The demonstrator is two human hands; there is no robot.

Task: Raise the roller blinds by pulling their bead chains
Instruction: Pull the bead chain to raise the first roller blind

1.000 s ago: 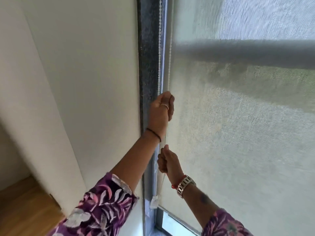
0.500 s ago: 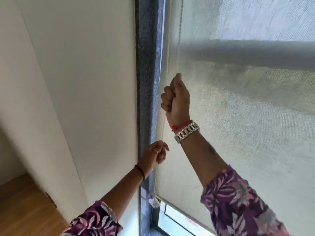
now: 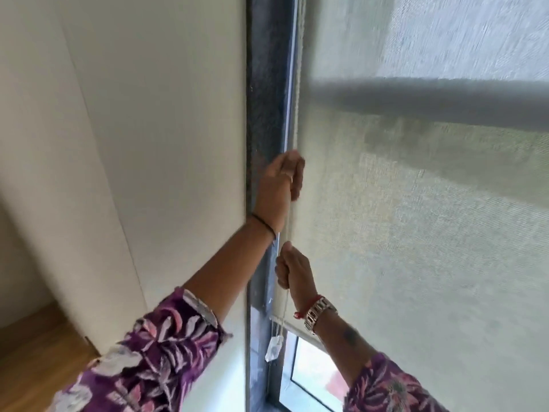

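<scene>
The bead chain (image 3: 292, 120) is clenched in 2 places along the blind's left edge. The upper stretch is enclosed by the left hand (image 3: 277, 188), whose fingers (image 3: 298, 179) are curled tight around it, nearly a fist. Lower down, the chain is pinched in the right hand (image 3: 292, 270), closed just as firmly, thumb uppermost. The hands are stacked one above the other, apart, probably so that a hand-over-hand pull can be kept up without the chain slipping back.

Below the right hand the chain runs slack to a small clear weight (image 3: 274, 348), which hangs beside the dark window frame (image 3: 263, 114). The roller blind (image 3: 416, 233) covers nearly the whole window; only its bottom bar (image 3: 292, 324) is lifted a little, so that a strip of bare glass (image 3: 312, 373) is exposed beneath. The raising is judged to be at an early stage, with most of the travel left.
</scene>
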